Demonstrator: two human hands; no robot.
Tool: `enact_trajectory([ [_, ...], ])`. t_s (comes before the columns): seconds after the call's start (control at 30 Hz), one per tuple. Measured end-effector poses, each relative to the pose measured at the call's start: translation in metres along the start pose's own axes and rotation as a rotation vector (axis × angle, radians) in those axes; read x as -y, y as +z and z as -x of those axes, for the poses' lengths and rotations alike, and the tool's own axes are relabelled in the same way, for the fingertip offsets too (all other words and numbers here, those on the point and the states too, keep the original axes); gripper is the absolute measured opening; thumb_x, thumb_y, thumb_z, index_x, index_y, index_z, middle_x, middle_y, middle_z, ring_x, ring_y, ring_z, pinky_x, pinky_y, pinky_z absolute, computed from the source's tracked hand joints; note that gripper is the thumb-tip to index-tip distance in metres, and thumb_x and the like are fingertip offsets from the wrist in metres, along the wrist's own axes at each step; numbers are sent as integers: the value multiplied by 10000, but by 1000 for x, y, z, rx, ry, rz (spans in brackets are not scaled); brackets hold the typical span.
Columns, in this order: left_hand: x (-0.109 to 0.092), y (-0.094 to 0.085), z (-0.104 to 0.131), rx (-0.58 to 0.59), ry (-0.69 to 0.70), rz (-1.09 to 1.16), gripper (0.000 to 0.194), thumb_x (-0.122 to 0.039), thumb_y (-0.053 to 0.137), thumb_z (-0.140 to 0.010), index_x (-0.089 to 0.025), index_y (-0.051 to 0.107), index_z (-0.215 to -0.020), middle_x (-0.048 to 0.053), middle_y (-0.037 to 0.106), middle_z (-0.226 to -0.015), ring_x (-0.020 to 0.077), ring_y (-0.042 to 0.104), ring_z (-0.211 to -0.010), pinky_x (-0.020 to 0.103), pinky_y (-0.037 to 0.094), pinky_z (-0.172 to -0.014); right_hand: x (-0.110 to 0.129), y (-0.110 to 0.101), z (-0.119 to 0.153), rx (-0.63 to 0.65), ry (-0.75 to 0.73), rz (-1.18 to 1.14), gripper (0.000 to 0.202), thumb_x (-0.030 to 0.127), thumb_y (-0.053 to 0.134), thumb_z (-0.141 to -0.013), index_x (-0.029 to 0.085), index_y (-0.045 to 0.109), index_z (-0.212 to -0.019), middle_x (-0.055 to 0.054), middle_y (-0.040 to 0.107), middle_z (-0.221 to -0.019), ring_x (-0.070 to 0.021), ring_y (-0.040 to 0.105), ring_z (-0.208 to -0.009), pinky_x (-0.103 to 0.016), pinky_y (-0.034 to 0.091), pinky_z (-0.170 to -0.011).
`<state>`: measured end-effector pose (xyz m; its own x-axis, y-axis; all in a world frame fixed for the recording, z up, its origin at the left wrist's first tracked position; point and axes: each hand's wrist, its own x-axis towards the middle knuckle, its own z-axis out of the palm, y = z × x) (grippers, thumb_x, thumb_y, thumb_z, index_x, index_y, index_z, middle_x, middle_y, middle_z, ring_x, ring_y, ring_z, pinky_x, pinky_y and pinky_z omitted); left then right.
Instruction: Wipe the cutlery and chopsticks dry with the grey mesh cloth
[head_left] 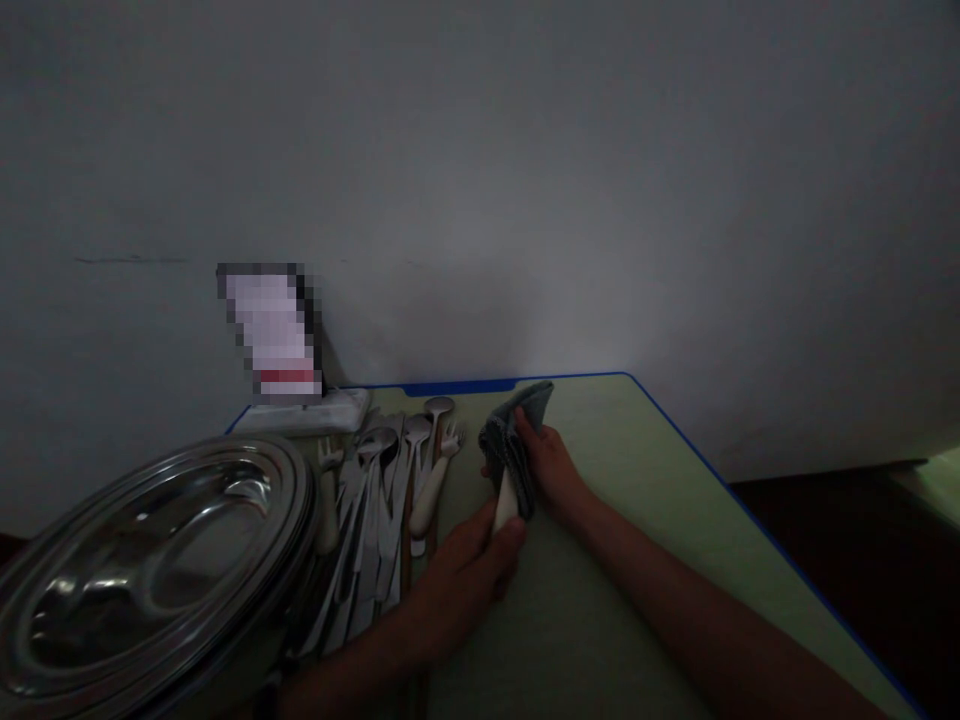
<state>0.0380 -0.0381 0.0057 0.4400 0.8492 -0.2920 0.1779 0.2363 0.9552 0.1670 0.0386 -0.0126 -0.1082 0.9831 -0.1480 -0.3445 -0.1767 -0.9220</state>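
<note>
My left hand (469, 560) is closed around the cream handle (506, 503) of a utensil pointing up and away from me. Its head is hidden inside a grey-green cloth (534, 407), so I cannot tell its kind. Fingers and thumb of my right hand (553, 468) press the folded cloth around it. Left of my hands lies a pile of cutlery: metal spoons (418, 432), long flat handles, and two forks with cream handles, one (431, 497) beside my left hand and another (328, 490) near the plates.
Stacked metal divided plates (172, 570) fill the table's left side. Behind them a blurred-out screen (274, 330) leans by a white packet (330, 411). The pale green table (622, 430) has a blue edge, and a grey wall (570, 200) rises behind it.
</note>
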Motion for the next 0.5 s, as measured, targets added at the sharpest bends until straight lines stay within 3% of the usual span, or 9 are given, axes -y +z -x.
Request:
enact_trajectory([
  [0.1, 2, 0, -1, 10, 11, 99, 290, -473, 451, -831, -192, 426, -761, -52, 363, -613, 90, 316, -528, 198, 254, -464, -1, -1, -1, -5, 59, -78, 447, 569, 542, -731, 134, 640, -757, -55, 660, -563, -180, 631, -512, -291, 507, -502],
  [0.27, 6, -2, -8, 20, -9, 273, 360, -559, 464, -783, -203, 415, -781, -89, 298, -551, 66, 219, -446, 184, 185, -403, 1, -5, -2, 192, 59, -200, 239, 315, 699, -648, 142, 640, -802, -37, 694, -679, -155, 640, -601, -273, 515, -611],
  [0.37, 8, -2, -9, 22, -12, 287, 374, -567, 459, -777, -196, 413, -766, -96, 286, -537, 61, 207, -440, 182, 175, -395, 4, -4, -2, 145, 48, -209, 295, 207, 737, -575, 155, 632, -846, -13, 701, -713, -135, 635, -613, -254, 504, -643],
  [0.5, 8, -1, -7, 24, 5, 213, 338, -519, 453, -811, -192, 400, -744, -83, 318, -563, 62, 245, -465, 181, 201, -414, 5, -5, -4, 83, 17, -206, 268, 246, 751, -560, 149, 641, -784, -1, 691, -672, -123, 622, -597, -248, 489, -650],
])
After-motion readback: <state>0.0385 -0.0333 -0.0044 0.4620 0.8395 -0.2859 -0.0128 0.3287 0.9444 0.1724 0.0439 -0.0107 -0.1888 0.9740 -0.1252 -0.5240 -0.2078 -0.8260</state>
